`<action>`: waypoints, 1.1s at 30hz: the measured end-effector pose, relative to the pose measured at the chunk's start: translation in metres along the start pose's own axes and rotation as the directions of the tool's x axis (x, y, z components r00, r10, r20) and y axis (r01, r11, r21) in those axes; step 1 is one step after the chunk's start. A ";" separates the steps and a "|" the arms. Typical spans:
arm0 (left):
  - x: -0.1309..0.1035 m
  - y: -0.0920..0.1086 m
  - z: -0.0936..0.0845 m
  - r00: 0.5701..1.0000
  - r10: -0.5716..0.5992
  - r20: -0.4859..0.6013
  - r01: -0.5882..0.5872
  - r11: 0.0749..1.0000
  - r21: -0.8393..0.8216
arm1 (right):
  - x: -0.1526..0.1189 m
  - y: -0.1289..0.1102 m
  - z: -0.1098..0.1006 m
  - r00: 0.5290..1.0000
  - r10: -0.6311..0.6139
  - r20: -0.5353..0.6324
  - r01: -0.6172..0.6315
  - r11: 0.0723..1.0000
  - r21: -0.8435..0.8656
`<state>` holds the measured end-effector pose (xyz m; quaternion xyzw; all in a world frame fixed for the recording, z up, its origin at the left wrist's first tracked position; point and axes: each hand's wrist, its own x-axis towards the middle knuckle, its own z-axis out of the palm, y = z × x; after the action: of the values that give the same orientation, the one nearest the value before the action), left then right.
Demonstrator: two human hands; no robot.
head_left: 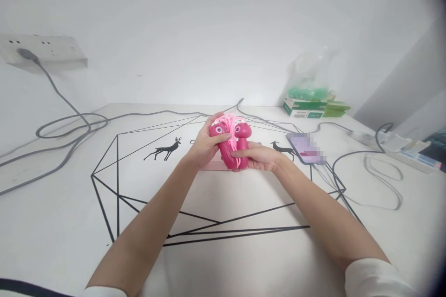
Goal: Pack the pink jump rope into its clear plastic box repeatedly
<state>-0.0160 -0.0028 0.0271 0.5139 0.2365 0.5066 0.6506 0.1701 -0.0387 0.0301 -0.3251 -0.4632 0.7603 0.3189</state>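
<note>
Two dark pink handles with cartoon eyes, bound with a bundle of light pink cord, are held up over the middle of the table. My left hand (pixel 206 145) is closed around the left handle (pixel 226 152), its thumb across the cord bundle (pixel 231 129). From the right, my right hand (pixel 258 156) grips the lower part of the right handle (pixel 243 136), thumb over the cord. Behind and below the hands lies a pale pink box (pixel 213 165), partly hidden by them.
A phone (pixel 306 147) lies right of the hands on the white table (pixel 251 260). Grey cables (pixel 78 126) loop at the left and right. Green-and-white boxes (pixel 304 107) with a plastic bag stand back right, near a power strip (pixel 400 151). A wall socket (pixel 52 50) is at upper left.
</note>
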 end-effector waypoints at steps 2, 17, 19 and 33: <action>0.000 -0.002 0.000 1.000 0.007 -0.008 -0.007 1.000 0.002 | -0.001 -0.001 -0.001 0.999 0.004 0.042 -0.004 1.000 0.002; 0.002 -0.004 0.002 0.989 0.139 -0.053 -0.139 0.990 0.016 | -0.001 -0.007 0.005 0.997 -0.049 -0.053 0.048 0.999 -0.012; 0.003 -0.004 0.000 0.985 0.154 -0.074 -0.152 0.988 0.024 | 0.000 -0.007 0.005 0.995 -0.065 -0.082 0.063 0.998 -0.021; 0.002 -0.003 -0.007 0.991 0.129 -0.037 -0.130 0.991 -0.029 | -0.002 -0.008 -0.004 0.992 -0.025 0.127 0.014 0.996 0.089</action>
<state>-0.0197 0.0027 0.0220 0.5090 0.2061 0.5606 0.6199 0.1756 -0.0354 0.0361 -0.2570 -0.4517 0.7961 0.3101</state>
